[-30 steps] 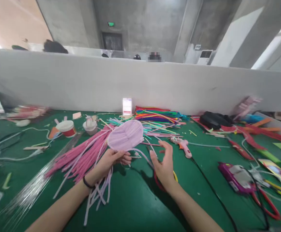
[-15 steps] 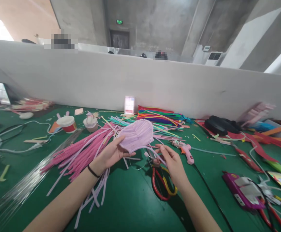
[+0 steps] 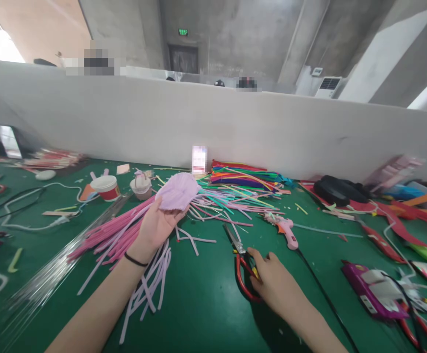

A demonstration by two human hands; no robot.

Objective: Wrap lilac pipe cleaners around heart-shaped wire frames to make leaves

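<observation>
Above the green counter [image 3: 206, 304], the left hand [image 3: 158, 228] supports the lilac fuzzy piece [image 3: 178, 192] at its near edge, fingers grasping it from below, palm upward. The right hand [image 3: 274, 282] is positioned at the handles of the scissors [image 3: 239, 247], which lie with blades pointing away; whether its fingers are closed around them cannot be determined. Adjacent items: pink stems [image 3: 115, 240], left; pink glue gun [image 3: 288, 233], right.

Head-worn camera — looks forward and down across green table [image 3: 198, 304] — pale partition [image 3: 154, 117] beyond.
</observation>
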